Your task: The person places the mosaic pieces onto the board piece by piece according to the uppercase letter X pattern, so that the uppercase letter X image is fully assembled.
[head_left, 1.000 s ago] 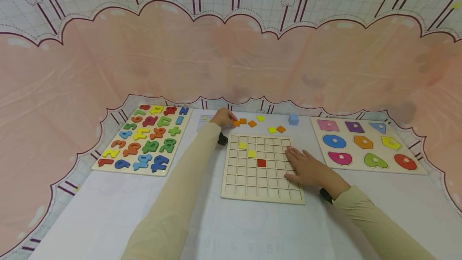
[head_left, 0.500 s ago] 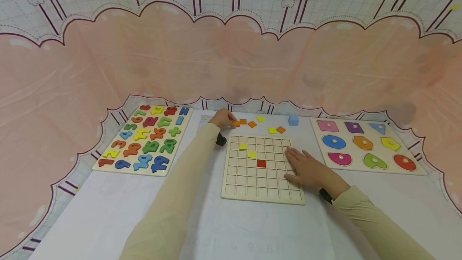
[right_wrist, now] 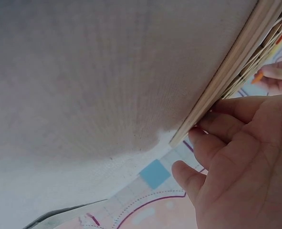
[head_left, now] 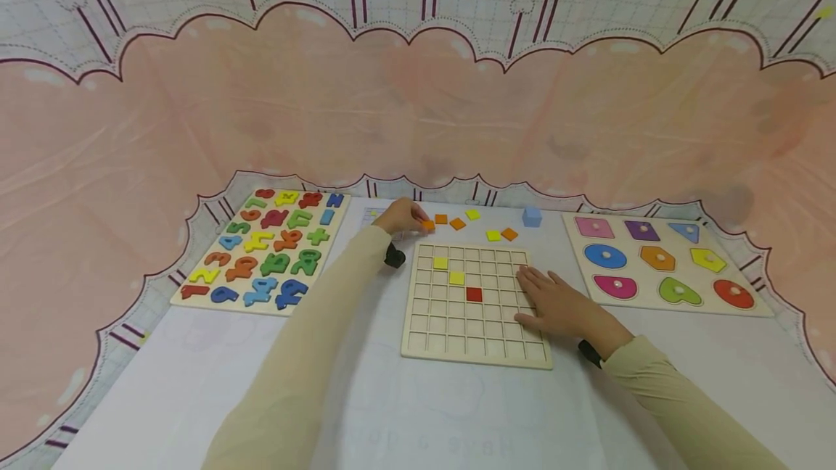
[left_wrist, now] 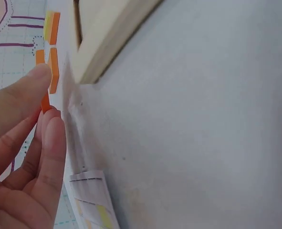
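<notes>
Thumb and fingertips of my left hand [head_left: 403, 216] pinch an orange square tile [head_left: 427, 225] behind the board's far left corner. The left wrist view shows this orange tile [left_wrist: 46, 102] held on edge between them. My right hand [head_left: 555, 304] rests spread on the right edge of the wooden grid board [head_left: 418, 345]. In the board's cells lie two yellow tiles [head_left: 456, 278] and one red tile [head_left: 474, 294], along a diagonal. Beyond the board are loose orange tiles [head_left: 457, 224] and yellow tiles [head_left: 493, 236].
A number puzzle board [head_left: 339, 215] lies at the left, a shape puzzle board [head_left: 633, 267] at the right. Behind the grid board stands a blue cube [head_left: 532, 217]. A printed paper [head_left: 374, 215] lies beside my left hand. A patterned cloth [head_left: 418, 107] rises behind the table.
My left hand has shifted slightly left and toward me with the orange tile, away from the neighbouring orange tile. My right hand stays in place on the board.
</notes>
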A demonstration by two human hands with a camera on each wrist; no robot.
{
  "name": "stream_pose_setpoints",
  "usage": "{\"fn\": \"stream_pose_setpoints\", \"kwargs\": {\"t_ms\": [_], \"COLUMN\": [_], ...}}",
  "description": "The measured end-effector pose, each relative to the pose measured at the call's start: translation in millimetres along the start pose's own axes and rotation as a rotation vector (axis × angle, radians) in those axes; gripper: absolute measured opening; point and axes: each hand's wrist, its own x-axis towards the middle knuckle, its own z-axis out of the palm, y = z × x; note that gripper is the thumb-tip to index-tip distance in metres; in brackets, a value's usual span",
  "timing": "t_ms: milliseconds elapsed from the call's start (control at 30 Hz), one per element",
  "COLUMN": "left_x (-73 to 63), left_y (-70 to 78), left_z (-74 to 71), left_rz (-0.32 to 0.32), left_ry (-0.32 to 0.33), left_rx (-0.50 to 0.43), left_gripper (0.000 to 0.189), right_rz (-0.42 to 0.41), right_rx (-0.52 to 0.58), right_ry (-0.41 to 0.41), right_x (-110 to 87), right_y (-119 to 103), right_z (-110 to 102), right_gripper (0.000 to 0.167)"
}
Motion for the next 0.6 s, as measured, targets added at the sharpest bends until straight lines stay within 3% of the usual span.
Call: {"fn": "stream_pose_setpoints", "kwargs": {"t_ms": [600], "left_x": [-24.9], "left_y": [13.5], "left_z": [14.4], "left_rz": [0.170], "left_ry": [-0.038], "left_rx": [-0.022], "left_gripper": [0.028], "right_rz": [0.000], "right_rx": [0.006], "right_ry": [-0.009], "right_x": [1.1], "right_y": [0.1], "right_z": [0.8], "right_gripper": [0.081]}}
